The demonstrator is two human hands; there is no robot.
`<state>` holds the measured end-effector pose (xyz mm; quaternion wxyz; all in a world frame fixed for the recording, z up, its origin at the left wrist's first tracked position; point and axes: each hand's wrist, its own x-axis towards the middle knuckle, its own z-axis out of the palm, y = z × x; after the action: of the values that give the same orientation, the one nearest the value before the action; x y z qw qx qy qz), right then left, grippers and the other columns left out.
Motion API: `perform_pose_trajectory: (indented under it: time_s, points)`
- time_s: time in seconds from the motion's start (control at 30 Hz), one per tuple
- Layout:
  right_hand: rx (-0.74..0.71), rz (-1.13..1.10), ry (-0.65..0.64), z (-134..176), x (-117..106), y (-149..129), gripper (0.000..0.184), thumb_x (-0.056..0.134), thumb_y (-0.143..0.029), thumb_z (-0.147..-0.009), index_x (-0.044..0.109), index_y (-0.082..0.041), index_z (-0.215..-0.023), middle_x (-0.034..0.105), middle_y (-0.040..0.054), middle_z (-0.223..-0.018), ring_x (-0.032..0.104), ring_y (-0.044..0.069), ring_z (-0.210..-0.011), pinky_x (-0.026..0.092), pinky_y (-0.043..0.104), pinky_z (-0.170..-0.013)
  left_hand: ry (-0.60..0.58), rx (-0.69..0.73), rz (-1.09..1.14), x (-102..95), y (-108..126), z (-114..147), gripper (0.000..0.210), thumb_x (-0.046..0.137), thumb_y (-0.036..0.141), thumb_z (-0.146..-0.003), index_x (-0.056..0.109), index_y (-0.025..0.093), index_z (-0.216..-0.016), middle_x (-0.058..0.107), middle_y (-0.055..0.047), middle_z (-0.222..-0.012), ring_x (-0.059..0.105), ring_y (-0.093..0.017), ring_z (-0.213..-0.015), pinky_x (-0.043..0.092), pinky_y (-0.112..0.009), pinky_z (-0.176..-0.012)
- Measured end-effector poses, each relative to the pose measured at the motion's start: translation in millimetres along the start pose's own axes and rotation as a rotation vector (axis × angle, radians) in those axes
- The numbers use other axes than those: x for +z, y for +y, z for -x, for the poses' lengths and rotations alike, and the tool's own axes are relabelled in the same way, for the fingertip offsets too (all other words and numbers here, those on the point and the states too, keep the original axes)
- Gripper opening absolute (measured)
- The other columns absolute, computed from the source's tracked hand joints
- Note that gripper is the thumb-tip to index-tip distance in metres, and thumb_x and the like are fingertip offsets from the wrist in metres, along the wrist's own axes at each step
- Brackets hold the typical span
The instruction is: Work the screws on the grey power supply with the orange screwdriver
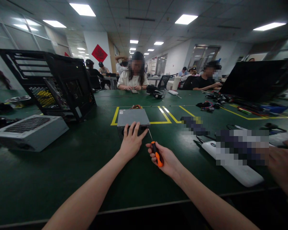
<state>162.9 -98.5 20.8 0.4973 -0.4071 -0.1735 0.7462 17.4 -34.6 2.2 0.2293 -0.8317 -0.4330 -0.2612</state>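
Observation:
A grey computer power supply (133, 116) sits on the green table in front of me, its cables bunched behind it. My left hand (132, 142) rests against its near side with fingers spread over the top edge. The left thumb reaches toward the near right corner. My right hand (166, 158) is closed around an orange and black screwdriver (157, 155). The thin shaft slants up to that corner, close to the left thumb. Whether the tip sits in a screw is too small to tell.
A black computer case (72, 86) and a second power supply (45, 131) stand at left. Yellow tape (160, 122) marks the table. At right lie a white power bank-like object (244, 175), cables (207, 105) and a blurred neighbour's hand (284, 166). A person (133, 76) sits opposite.

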Motion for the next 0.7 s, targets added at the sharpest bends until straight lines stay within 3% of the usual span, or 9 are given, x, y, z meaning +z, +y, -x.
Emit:
perform_pose_trajectory:
  time_s: [0.2,0.37,0.53,0.7]
  points:
    - [-0.014,0.0,0.028,-0.5,0.7,0.1,0.015,0.05,-0.023,-0.084,0.053,-0.011,-0.076,0.054,0.0023,-0.064,0.045,0.003,-0.046,0.034,0.01,-0.037,-0.007,0.003,0.0,-0.6,0.2,-0.2,0.05,0.05,0.018,-0.079,0.043,0.031,-0.127,0.032,-0.013,-0.137,0.024,-0.032,-0.129,0.015,-0.054,-0.104]
    - [0.019,0.004,0.01,-0.2,-0.1,-0.6,0.03,0.038,-0.03,-0.089,0.057,-0.008,-0.085,0.053,0.0034,-0.062,0.046,0.005,-0.045,0.037,0.012,-0.037,-0.008,0.001,-0.006,-0.5,0.2,-0.1,0.05,0.05,0.019,-0.08,0.043,0.031,-0.128,0.032,-0.013,-0.137,0.024,-0.031,-0.129,0.015,-0.053,-0.104]
    - [-0.007,-0.032,0.016,-0.7,0.2,-0.7,0.016,0.048,-0.024,-0.085,0.054,-0.011,-0.077,0.055,0.003,-0.064,0.045,0.003,-0.045,0.032,0.01,-0.035,-0.002,-0.007,0.003,-0.7,0.8,-0.3,0.051,0.051,0.018,-0.078,0.044,0.031,-0.127,0.032,-0.012,-0.137,0.024,-0.031,-0.129,0.015,-0.053,-0.104]
    - [0.009,-0.03,0.001,-1.1,-2.2,-1.0,0.028,0.038,-0.028,-0.089,0.057,-0.009,-0.081,0.054,0.0036,-0.062,0.046,0.005,-0.045,0.037,0.012,-0.037,-0.009,-0.009,0.001,-0.9,0.9,-0.2,0.051,0.05,0.018,-0.079,0.043,0.031,-0.128,0.032,-0.013,-0.137,0.024,-0.031,-0.129,0.014,-0.053,-0.105]
